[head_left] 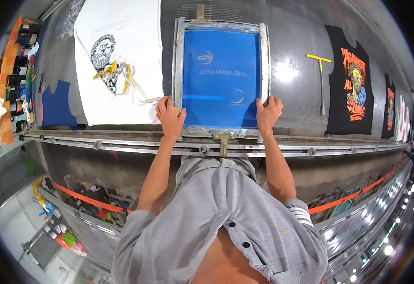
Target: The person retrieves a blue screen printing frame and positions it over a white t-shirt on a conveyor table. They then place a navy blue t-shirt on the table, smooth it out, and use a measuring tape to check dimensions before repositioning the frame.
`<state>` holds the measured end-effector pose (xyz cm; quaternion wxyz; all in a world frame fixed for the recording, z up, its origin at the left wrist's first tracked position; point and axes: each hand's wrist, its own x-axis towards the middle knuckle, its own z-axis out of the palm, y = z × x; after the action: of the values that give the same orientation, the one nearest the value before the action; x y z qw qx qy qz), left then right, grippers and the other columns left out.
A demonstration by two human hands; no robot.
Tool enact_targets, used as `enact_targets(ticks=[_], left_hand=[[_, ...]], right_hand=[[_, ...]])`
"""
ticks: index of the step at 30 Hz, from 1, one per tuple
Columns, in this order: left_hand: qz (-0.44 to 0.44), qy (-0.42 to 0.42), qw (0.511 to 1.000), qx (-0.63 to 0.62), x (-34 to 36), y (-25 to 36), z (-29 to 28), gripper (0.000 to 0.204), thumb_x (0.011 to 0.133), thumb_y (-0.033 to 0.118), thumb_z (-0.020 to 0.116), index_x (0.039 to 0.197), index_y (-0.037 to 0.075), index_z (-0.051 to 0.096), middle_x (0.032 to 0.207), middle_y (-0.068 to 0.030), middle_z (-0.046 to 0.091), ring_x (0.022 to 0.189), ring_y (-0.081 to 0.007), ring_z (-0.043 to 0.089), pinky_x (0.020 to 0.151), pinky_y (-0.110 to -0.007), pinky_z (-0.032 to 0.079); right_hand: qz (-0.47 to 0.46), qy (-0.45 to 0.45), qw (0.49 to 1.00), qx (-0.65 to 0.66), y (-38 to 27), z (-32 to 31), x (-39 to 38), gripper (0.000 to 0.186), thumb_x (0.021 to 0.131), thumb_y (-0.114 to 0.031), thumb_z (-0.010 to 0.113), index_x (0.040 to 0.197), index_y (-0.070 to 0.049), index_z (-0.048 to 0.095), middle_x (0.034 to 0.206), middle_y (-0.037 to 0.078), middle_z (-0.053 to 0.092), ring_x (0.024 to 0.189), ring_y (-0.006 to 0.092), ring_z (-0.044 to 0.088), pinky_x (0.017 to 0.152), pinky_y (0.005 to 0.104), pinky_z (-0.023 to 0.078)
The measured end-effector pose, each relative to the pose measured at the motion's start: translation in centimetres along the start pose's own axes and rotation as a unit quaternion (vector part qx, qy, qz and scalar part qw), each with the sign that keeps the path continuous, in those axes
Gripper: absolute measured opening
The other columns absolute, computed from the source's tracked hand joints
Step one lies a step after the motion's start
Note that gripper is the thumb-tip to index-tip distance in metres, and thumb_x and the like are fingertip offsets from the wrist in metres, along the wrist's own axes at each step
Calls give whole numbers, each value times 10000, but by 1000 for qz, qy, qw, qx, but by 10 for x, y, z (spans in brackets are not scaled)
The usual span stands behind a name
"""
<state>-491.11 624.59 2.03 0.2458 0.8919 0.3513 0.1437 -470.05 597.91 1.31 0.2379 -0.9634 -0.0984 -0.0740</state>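
A screen printing frame with metal sides lies on the long dark table in front of me. Blue mesh with faint pale lettering and logos fills it. My left hand grips its left side near the front corner, beside a small yellowish piece I cannot make out. Across from it, my right hand has its fingers curled around the right side. Left of the frame lies a white shirt panel printed with a bearded head. A yellow and white measuring tape is heaped on that print, its end trailing toward my left hand.
A yellow T-handled tool lies right of the frame, before black printed shirt panels. Farther left is a navy fabric piece. A metal rail with round fittings runs along the table's front edge. Orange-edged racks stand behind me.
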Motion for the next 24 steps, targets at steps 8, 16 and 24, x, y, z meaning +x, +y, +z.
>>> enact_targets(ticks=[8,16,24], left_hand=[[32,-3,999,-28,1,-10,1,653,755,210,749,1305,-53,515,1347,-184,430,1243,-384,378,1012,-515,319],[52,6,997,-57,3,-16,-3,650,753,190,747,1299,-68,505,1328,-188,444,1215,-384,403,1007,-500,335],[59,35,996,-63,4,-19,0,645,726,183,784,1266,-69,536,1292,-187,478,1176,-381,443,997,-486,366]], right_hand=[[12,-18,1000,20,-7,-5,1,473,759,-279,743,1157,-51,628,1124,142,568,1072,355,506,869,501,411],[20,-7,1000,19,-6,3,-4,489,734,-283,766,1163,-87,636,1134,105,573,1083,349,504,862,507,408],[24,4,1000,-13,-11,5,-6,502,717,-276,774,1166,-97,636,1155,91,574,1104,333,503,873,505,401]])
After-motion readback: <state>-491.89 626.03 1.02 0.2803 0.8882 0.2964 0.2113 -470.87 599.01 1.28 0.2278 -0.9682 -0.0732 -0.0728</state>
